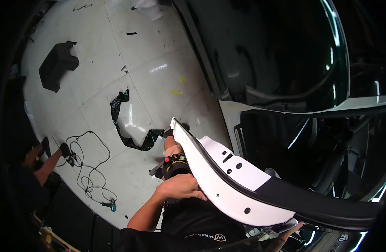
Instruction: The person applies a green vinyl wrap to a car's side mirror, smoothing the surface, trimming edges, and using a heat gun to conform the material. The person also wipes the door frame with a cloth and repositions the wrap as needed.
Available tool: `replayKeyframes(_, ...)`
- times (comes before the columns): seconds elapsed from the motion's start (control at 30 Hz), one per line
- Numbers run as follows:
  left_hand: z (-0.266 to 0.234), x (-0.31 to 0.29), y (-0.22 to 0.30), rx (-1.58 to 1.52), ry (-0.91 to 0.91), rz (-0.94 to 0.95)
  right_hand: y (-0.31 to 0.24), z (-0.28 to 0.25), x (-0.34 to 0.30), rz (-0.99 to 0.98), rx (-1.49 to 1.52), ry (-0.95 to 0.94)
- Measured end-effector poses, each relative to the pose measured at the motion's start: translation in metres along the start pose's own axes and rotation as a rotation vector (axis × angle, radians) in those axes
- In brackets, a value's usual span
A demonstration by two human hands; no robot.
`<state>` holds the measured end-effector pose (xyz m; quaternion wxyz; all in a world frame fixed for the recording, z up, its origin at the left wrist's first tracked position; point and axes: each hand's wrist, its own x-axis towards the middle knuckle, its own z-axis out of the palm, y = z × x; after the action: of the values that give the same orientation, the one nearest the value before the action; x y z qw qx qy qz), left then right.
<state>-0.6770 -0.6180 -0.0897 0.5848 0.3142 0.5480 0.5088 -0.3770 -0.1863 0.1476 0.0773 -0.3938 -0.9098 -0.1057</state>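
Note:
A car door (231,197) stands open across the middle, its white edge towards me, with a black rubber seal along it and several dark holes. My left hand (179,187) is closed at the door's outer edge, thumb along the white rim; its other fingertips are hidden. By the rear end of that edge, low on the right, part of my right hand (289,233) shows near the door's outer side; shadow and the door hide most of its fingers. A dark pouch with red, green and yellow items (175,161) sits in front of my body.
The car's dark window and roof (281,50) fill the upper right. On the pale floor lie a crumpled black strip (134,145), a dark step stool (58,66), a tangled cord (90,168) and a blue tool (112,206). Another person's leg (48,166) shows at left.

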Motion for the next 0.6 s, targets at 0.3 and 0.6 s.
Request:
replayKeyframes(0.3, 0.025, 0.021, -0.003, 0.015, 0.387, 0.142, 0.002, 0.021, -0.002, 0.131, 0.486, 0.12)
replayKeyframes(0.6, 0.021, 0.045, 0.07, 0.341, 0.35, 0.053, -0.036, 0.023, 0.025, 0.119, 0.401, 0.428)
